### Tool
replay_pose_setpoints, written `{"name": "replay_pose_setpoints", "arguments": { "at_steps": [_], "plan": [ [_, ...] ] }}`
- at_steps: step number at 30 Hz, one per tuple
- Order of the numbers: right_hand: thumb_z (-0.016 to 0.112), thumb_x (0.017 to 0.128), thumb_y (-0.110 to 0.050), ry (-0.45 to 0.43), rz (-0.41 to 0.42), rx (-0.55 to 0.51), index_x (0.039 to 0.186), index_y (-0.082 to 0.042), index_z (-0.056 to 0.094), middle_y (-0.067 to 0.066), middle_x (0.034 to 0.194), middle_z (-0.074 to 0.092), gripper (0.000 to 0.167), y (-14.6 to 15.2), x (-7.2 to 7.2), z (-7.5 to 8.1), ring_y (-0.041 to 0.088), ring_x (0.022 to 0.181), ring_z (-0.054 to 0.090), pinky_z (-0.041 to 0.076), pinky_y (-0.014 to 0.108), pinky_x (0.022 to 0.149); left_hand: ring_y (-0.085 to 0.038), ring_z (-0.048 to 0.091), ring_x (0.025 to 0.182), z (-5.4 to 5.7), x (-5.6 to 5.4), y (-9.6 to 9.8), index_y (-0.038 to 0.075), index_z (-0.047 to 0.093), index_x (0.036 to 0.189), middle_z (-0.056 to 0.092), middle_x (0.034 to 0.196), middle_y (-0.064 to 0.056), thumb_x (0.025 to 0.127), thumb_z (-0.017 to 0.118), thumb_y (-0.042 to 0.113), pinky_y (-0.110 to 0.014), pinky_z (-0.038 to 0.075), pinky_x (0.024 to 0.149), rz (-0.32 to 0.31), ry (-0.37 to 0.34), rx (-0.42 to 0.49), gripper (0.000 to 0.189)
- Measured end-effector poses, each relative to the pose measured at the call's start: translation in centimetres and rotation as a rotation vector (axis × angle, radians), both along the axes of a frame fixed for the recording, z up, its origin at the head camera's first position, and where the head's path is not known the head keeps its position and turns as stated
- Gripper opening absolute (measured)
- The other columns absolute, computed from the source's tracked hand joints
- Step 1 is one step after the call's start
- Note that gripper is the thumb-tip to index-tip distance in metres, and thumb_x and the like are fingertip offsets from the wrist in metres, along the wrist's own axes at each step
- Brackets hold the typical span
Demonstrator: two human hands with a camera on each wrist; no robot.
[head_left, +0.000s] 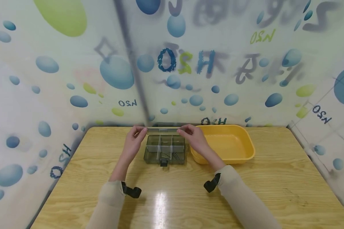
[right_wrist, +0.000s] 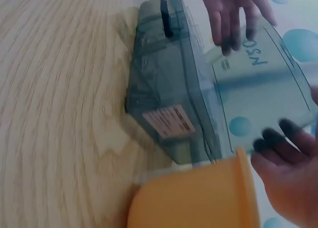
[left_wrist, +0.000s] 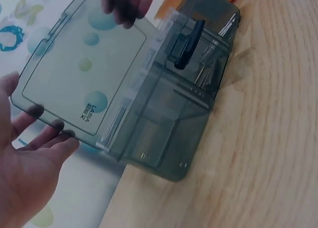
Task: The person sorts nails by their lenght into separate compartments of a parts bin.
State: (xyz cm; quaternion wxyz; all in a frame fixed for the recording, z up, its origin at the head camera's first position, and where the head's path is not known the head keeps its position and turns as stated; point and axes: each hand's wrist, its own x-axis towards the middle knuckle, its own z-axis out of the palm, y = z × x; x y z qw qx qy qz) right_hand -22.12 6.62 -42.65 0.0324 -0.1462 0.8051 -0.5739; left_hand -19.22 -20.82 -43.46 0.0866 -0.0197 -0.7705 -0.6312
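Note:
A translucent grey-green compartment box stands on the table with its clear lid raised. My left hand pinches the lid's left edge between thumb and fingers. At the opposite edge, my right hand grips the lid the same way. In the left wrist view, the lid tilts up behind the box, with fingertips seen through it. Thin metal pieces lie in front compartments; their exact kind is too small to tell. A black latch sits at the box's front. One end carries a white label.
A yellow plastic basin stands close to the right of the box, beneath my right forearm. The wooden table ends at the back against a wall covered with a spotted print.

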Motion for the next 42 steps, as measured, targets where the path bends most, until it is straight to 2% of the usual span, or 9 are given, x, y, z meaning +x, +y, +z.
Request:
{"name": "replay_pose_setpoints", "arguments": {
  "at_steps": [4,7,11,18,24,30,32,35,42],
  "plan": [
    [0.071,0.098,-0.029,-0.001,0.098,0.036,0.124,-0.002,0.069,0.011,0.122,0.068,0.037,0.8,0.6,-0.2,0.03,0.12,0.062,0.049,0.047,0.106,-0.026,0.056,0.127,-0.3,0.9,-0.5,-0.005,0.062,0.131,0.058,0.139,-0.019,0.106,0.059,0.026,-0.043,0.043,0.112,-0.071,-0.044,-0.003,0.039],
    [0.074,0.097,-0.027,0.014,0.144,0.061,0.126,-0.002,0.068,0.012,0.128,0.067,0.039,1.2,0.8,-0.4,0.031,0.129,0.057,0.043,0.047,0.113,-0.031,0.055,0.129,-0.4,1.3,-0.4,-0.004,0.063,0.132,0.055,0.145,-0.018,0.103,0.065,0.024,-0.043,0.045,0.11,-0.104,-0.064,-0.03,0.041],
    [0.079,0.092,-0.026,0.033,0.177,0.117,0.127,-0.001,0.069,0.013,0.135,0.065,0.043,1.5,1.0,-0.6,0.032,0.133,0.055,0.043,0.047,0.113,-0.033,0.052,0.132,-0.8,1.7,-0.3,-0.001,0.064,0.134,0.052,0.15,-0.016,0.096,0.075,0.025,-0.047,0.045,0.109,-0.12,-0.069,-0.138,0.048],
    [0.083,0.089,-0.03,0.081,0.221,0.335,0.133,0.001,0.067,0.012,0.147,0.057,0.056,1.4,1.5,-0.8,0.033,0.142,0.045,0.04,0.052,0.114,-0.032,0.033,0.149,-1.9,2.1,-0.3,-0.004,0.057,0.141,0.04,0.16,-0.015,0.088,0.084,0.023,-0.047,0.031,0.12,-0.192,-0.072,-0.24,0.066],
    [0.081,0.09,-0.025,0.138,0.226,0.499,0.132,-0.001,0.068,0.013,0.147,0.057,0.05,0.8,2.0,-0.8,0.033,0.138,0.049,0.038,0.05,0.116,-0.034,0.029,0.151,-2.3,2.4,0.2,-0.003,0.057,0.143,0.036,0.163,-0.012,0.085,0.087,0.023,-0.047,0.034,0.118,-0.17,-0.081,-0.324,0.071],
    [0.074,0.096,-0.016,0.325,0.31,0.67,0.128,0.0,0.07,0.016,0.142,0.06,0.036,-0.5,2.9,-0.7,0.034,0.134,0.053,0.042,0.049,0.113,-0.036,0.026,0.151,-2.4,2.7,0.5,-0.004,0.057,0.143,0.03,0.165,-0.013,0.085,0.087,0.019,-0.049,0.036,0.117,-0.149,-0.105,-0.357,0.069],
    [0.073,0.097,-0.014,0.377,0.327,0.692,0.125,0.0,0.072,0.017,0.141,0.061,0.032,-0.9,3.2,-0.8,0.034,0.133,0.055,0.043,0.049,0.112,-0.037,0.027,0.151,-2.4,2.7,0.5,-0.005,0.057,0.142,0.03,0.165,-0.014,0.084,0.087,0.017,-0.05,0.037,0.116,-0.147,-0.106,-0.359,0.068],
    [0.073,0.097,-0.015,0.406,0.32,0.722,0.122,-0.004,0.074,0.014,0.14,0.062,0.028,-1.3,3.5,-1.1,0.031,0.131,0.057,0.045,0.045,0.111,-0.037,0.027,0.151,-2.5,2.7,0.5,-0.006,0.057,0.141,0.03,0.165,-0.015,0.084,0.087,0.017,-0.05,0.038,0.116,-0.155,-0.108,-0.374,0.068],
    [0.073,0.097,-0.018,0.409,0.289,0.734,0.124,-0.007,0.074,0.011,0.141,0.062,0.029,-1.7,3.8,-1.5,0.028,0.134,0.055,0.044,0.045,0.113,-0.039,0.029,0.149,-2.7,2.6,0.5,-0.004,0.057,0.142,0.03,0.165,-0.014,0.084,0.087,0.019,-0.053,0.04,0.114,-0.148,-0.105,-0.413,0.069]
  ]
}}
